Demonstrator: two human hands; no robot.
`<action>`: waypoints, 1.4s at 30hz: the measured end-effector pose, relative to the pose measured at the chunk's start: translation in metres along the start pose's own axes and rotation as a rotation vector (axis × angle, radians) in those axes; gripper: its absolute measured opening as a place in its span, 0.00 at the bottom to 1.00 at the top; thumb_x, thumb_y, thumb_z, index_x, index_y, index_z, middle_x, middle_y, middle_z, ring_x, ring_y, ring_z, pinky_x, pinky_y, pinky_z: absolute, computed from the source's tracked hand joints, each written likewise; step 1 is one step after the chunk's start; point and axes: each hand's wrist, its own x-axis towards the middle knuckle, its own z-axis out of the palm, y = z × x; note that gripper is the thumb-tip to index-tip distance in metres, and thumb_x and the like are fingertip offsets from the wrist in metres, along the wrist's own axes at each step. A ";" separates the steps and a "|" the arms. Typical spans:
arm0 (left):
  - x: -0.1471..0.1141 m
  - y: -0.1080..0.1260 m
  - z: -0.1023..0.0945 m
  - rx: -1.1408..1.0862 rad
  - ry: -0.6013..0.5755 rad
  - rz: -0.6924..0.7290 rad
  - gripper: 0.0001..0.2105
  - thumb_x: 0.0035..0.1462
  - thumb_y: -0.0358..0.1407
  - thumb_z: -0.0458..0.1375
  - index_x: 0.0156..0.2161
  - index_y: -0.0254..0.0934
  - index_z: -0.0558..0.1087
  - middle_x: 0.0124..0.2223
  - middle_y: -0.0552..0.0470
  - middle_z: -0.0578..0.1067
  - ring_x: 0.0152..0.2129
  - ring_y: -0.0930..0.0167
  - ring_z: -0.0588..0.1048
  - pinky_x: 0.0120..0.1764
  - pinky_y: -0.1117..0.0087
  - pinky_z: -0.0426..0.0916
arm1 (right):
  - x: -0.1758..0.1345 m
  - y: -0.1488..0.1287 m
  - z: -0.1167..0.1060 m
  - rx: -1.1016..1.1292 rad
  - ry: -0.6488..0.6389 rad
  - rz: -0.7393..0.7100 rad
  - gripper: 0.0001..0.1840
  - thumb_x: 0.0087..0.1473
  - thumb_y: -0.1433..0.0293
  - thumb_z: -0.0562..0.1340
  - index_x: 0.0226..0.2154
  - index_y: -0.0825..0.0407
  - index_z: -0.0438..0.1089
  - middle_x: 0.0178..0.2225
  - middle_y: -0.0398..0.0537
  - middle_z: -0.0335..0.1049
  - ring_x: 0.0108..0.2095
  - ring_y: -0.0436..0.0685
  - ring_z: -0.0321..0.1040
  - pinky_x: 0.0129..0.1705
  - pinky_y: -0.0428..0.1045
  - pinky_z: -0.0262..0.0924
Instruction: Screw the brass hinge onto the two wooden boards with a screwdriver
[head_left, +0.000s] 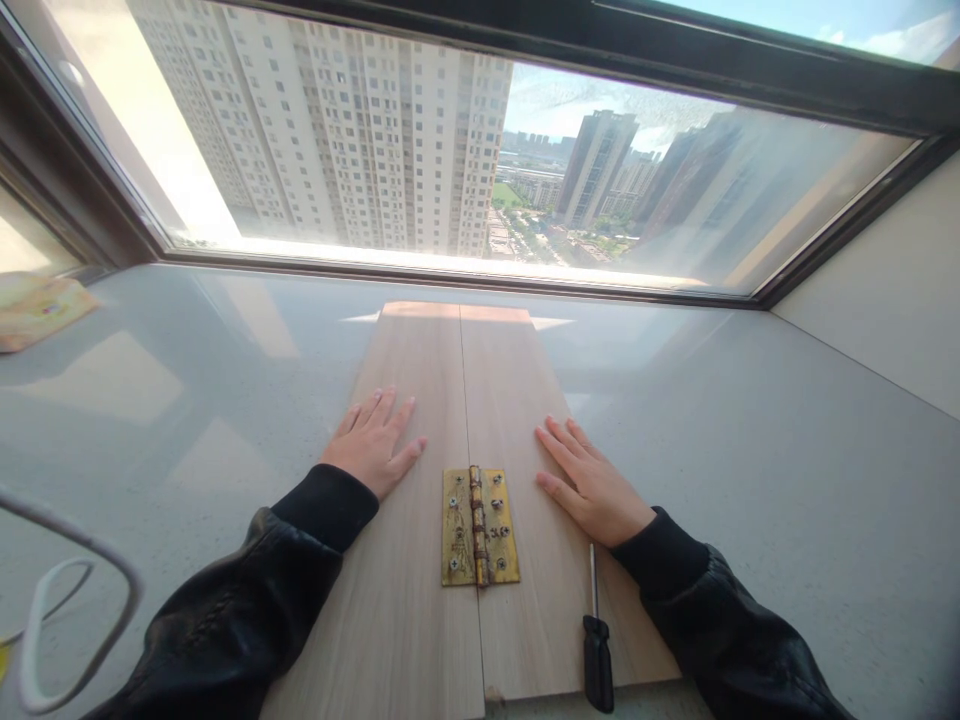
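Two pale wooden boards lie side by side with a thin seam between them. My left hand (375, 440) rests flat on the left board (409, 620), its fingers spread. On the right board (510, 380) my right hand (592, 480) lies with its fingers stretched out, holding nothing. A worn brass hinge (478, 527) bridges the seam between my hands, its knuckle along the joint. Several screw heads show in its two leaves. Beside my right wrist, a screwdriver (597, 650) with a black handle lies on the right board, its shaft pointing away from me.
The boards lie on a pale, glossy sill (225, 400) below a dark-framed window (450, 270). A white cable (112, 560) loops at the lower left. Some yellowish packet (45, 310) sits at the far left. A white wall (877, 270) rises at the right.
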 end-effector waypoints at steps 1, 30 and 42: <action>0.000 0.000 0.000 -0.006 -0.002 0.000 0.31 0.60 0.50 0.38 0.64 0.37 0.52 0.67 0.42 0.48 0.64 0.59 0.46 0.61 0.54 0.46 | -0.001 0.001 -0.003 0.018 0.016 -0.003 0.35 0.57 0.54 0.50 0.60 0.58 0.56 0.64 0.58 0.48 0.64 0.69 0.38 0.61 0.65 0.44; -0.002 -0.008 -0.008 -0.479 0.610 -0.050 0.16 0.55 0.42 0.52 0.39 0.31 0.76 0.37 0.45 0.77 0.35 0.68 0.75 0.43 0.69 0.67 | -0.029 -0.032 -0.048 0.526 -0.475 0.053 0.24 0.38 0.55 0.68 0.30 0.52 0.60 0.18 0.35 0.56 0.19 0.46 0.52 0.20 0.44 0.46; -0.009 -0.001 -0.011 -0.641 0.630 -0.163 0.22 0.53 0.45 0.54 0.15 0.33 0.69 0.12 0.59 0.56 0.13 0.78 0.59 0.21 0.75 0.55 | -0.028 -0.045 -0.037 0.304 -0.191 0.046 0.22 0.43 0.73 0.57 0.45 0.52 0.63 0.31 0.43 0.68 0.17 0.45 0.55 0.23 0.44 0.54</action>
